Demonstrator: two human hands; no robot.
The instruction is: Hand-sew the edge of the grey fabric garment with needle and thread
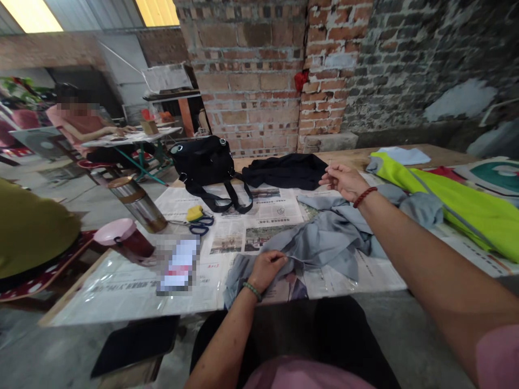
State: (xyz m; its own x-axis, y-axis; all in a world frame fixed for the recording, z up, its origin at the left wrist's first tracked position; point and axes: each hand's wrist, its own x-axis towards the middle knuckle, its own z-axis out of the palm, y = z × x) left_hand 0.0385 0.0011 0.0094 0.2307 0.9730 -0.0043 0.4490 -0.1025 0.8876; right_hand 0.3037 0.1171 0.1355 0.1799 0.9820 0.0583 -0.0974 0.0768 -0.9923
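One grey cloth (pixel 330 237) is spread in loose folds across the near middle of one table (pixel 446 148), and two bare hands are occupied with it or above it. Its nearer end is pinched between the thumb and fingers of the left hand (pixel 267 268), whose wrist is ringed by one green beaded bracelet (pixel 252 292). The right hand (pixel 344 182) is raised over the far side of the cloth, fingers drawn together on one thin pale object (pixel 330 163), too small to be identified; one red braided bracelet (pixel 365 196) is worn there. The tabletop is covered with several newspaper sheets (pixel 275 213). To the left are set one steel flask (pixel 138 205), one pink-lidded cup (pixel 127 240), one blurred phone (pixel 178 265) and one pair of blue-handled scissors (pixel 199 222), with one yellow piece (pixel 195 213) beside the handles. Beyond, one black bag (pixel 203 162) and one dark cloth (pixel 286 170) are seen side by side. To the right are laid one neon-yellow garment (pixel 441 197) with grey strips and one white folded cloth (pixel 404 155). At least two other people are seen to the left, one seated in a pink top (pixel 73 121), one in an olive top (pixel 34 232).
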